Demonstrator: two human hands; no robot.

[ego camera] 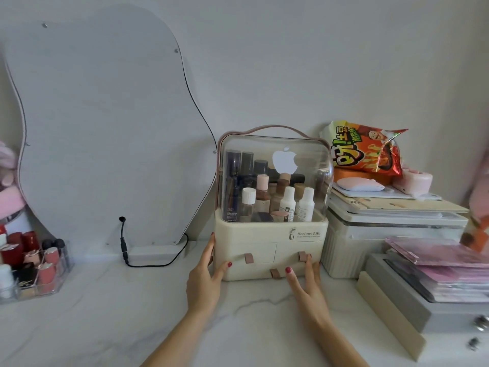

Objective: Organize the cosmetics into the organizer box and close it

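Probably a home dressing table, wavy mirror against wall, lipstick rack, snack bag

1. The organizer box is cream with dusty-pink pull tabs and a clear lid.
2. The countertop is white, grey-veined marble.
3. The snack bag is orange-red.
4. The cable is black.
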